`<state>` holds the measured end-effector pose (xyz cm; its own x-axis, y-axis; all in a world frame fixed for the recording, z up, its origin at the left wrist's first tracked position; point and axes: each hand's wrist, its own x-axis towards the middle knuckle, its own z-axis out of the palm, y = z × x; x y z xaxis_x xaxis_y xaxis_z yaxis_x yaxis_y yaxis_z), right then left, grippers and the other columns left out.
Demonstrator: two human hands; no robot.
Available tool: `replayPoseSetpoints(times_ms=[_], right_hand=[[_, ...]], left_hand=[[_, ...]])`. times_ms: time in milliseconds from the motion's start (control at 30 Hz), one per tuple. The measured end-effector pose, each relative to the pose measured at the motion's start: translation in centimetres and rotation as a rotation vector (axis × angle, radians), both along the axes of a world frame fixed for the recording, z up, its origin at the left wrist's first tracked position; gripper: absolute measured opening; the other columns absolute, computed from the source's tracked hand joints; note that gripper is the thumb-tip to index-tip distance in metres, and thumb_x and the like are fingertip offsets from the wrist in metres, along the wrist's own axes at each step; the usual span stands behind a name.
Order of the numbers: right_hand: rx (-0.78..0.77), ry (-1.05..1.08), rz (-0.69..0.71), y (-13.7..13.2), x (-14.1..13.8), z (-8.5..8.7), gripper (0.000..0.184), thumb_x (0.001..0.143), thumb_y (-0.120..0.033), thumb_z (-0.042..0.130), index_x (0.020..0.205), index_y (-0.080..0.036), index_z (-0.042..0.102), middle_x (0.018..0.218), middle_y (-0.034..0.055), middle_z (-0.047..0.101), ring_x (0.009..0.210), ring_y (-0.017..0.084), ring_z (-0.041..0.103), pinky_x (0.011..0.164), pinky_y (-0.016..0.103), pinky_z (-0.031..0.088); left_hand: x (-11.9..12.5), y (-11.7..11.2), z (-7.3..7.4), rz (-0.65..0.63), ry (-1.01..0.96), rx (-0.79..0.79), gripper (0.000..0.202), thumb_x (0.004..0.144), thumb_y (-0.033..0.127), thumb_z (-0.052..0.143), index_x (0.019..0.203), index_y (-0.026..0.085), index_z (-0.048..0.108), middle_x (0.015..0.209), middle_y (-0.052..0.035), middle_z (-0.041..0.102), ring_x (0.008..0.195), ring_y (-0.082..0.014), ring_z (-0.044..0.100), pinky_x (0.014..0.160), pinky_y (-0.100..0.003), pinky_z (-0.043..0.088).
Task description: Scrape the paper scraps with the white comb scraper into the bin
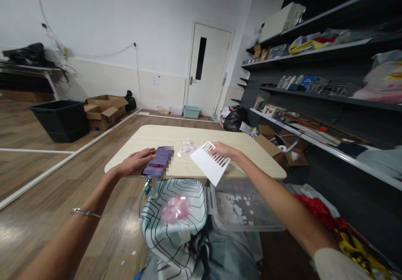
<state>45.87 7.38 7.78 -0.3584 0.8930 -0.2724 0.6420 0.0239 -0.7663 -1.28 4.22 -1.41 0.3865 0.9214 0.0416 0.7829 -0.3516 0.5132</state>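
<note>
My left hand (133, 161) lies flat at the table's left side, its fingers stretched out onto the edge of a phone (157, 162) with a lit purple screen. Part of the phone is blurred out by blocks. In my right hand (222, 150) is a white slotted card (209, 165), pinched at its upper edge and tilted over the table's near edge. A row of long cut-outs runs along the card. Small white paper scraps (187, 146) lie loose on the pale table (147, 135), just left of the card.
On my lap sits a patterned bag (153, 204) with a pink plastic packet (176, 209) on it. Beside it, a clear plastic bin (260, 204) holds white scraps. Shelves (314, 91) line the right wall. A black bin (61, 121) and cardboard boxes (103, 110) stand left.
</note>
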Motion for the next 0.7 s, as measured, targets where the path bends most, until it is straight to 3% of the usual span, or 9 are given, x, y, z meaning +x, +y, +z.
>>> replayPoseSetpoints(times_ms=[133,267,400,500,700], right_hand=[[-0.017,0.017,0.056,-1.0,-0.5,-0.6,0.028,0.118,-0.042,0.086,0.13,-0.018,0.081,0.12,0.0053,0.084,0.093,0.019,0.081,0.081,0.035,0.072],[-0.032,0.068,0.111,-2.0,-0.7,-0.3,0.022,0.114,-0.037,0.09,0.112,-0.018,0.08,0.099,-0.0005,0.081,0.077,0.015,0.074,0.071,0.03,0.066],[-0.017,0.147,0.118,-2.7,-0.1,0.6,0.02,0.095,-0.027,0.094,0.099,-0.019,0.076,0.079,-0.0059,0.075,0.063,0.013,0.067,0.063,0.024,0.056],[0.002,0.19,0.104,-3.0,0.8,1.4,0.026,0.085,-0.031,0.094,0.098,-0.02,0.075,0.076,-0.006,0.074,0.061,0.012,0.065,0.06,0.021,0.052],[0.029,0.213,0.061,-3.4,3.6,2.1,0.037,0.08,-0.038,0.094,0.107,-0.019,0.079,0.078,-0.0031,0.078,0.061,0.014,0.066,0.059,0.023,0.053]], left_hand=[[-0.8,0.1,0.6,-0.031,-0.032,-0.06,0.124,0.091,0.113,0.047,0.179,0.03,0.071,0.198,-0.0096,0.053,0.188,-0.045,0.043,0.155,-0.053,0.036],[-1.4,0.0,1.7,-0.07,-0.03,-0.119,0.144,0.075,0.12,0.065,0.187,0.03,0.061,0.199,-0.0109,0.051,0.186,-0.05,0.044,0.152,-0.055,0.042],[-1.7,0.2,2.2,-0.093,-0.008,-0.139,0.159,0.061,0.123,0.074,0.187,0.026,0.061,0.2,-0.0153,0.05,0.189,-0.053,0.037,0.154,-0.057,0.036],[-1.7,0.4,2.1,-0.097,0.003,-0.141,0.163,0.054,0.122,0.081,0.185,0.027,0.063,0.199,-0.0167,0.051,0.19,-0.054,0.035,0.155,-0.059,0.033],[-1.6,0.4,1.8,-0.067,-0.031,-0.161,0.16,0.059,0.122,0.077,0.187,0.026,0.061,0.2,-0.018,0.048,0.19,-0.0513,0.033,0.155,-0.057,0.032]])
